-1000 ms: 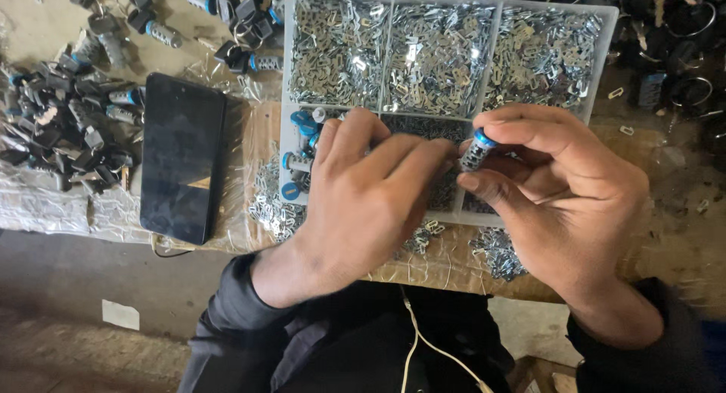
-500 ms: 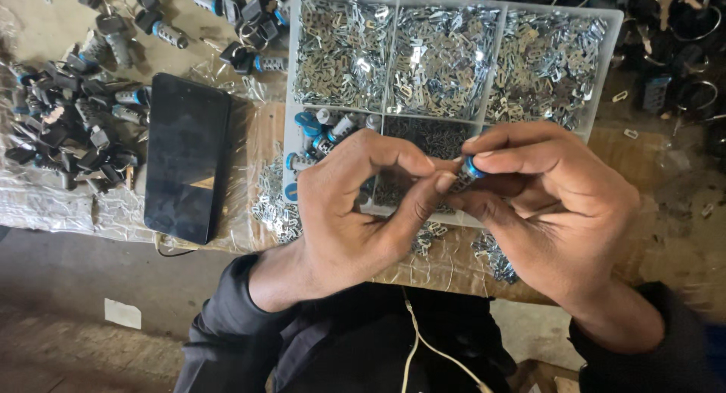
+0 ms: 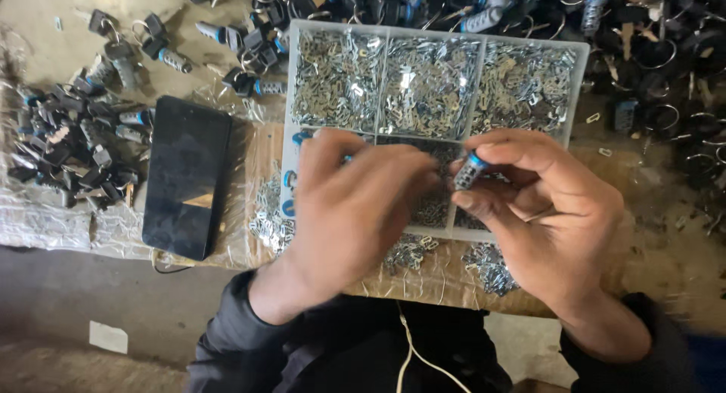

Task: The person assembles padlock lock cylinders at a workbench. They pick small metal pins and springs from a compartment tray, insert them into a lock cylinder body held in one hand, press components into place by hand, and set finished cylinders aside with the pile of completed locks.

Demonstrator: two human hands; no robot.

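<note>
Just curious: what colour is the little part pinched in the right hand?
Dark grey with a blue end, seen in the head view.

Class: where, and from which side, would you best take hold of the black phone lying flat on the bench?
Grip the black phone across its two long edges, coming from above: it lies flat, narrow enough, with parts crowding its left side.

A single head-worn camera looked almost straight down from close above the compartment tray (image 3: 435, 32), which sat at top centre of its view, with the hands (image 3: 355, 211) just below the tray and the surface (image 3: 45, 30) spreading away to either side of it.
</note>
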